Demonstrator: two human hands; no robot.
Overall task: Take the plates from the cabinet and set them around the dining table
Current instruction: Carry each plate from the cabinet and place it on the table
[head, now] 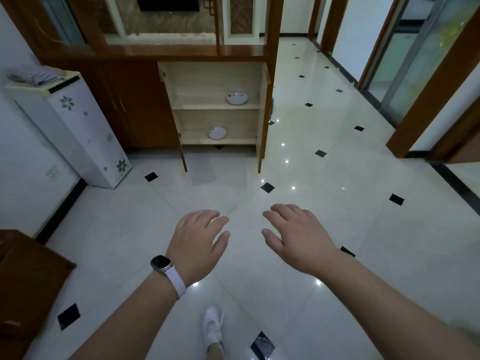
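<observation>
Two bare hands reach forward over the glossy white floor, both palm down with fingers loosely spread and holding nothing. The left hand has a smartwatch on a white strap at the wrist; the right hand is just beside it, a narrow gap between the thumbs. Below them a white shoe stands on the tiles. At the left edge is a dark brown wooden piece of furniture. Farther off on the left, a white appliance with flower decals stands against the wall. Beyond the hands, well apart from them, the cabinet has both doors swung open. One plate sits on its upper shelf toward the right, and another plate lies on the bottom shelf near the middle.
</observation>
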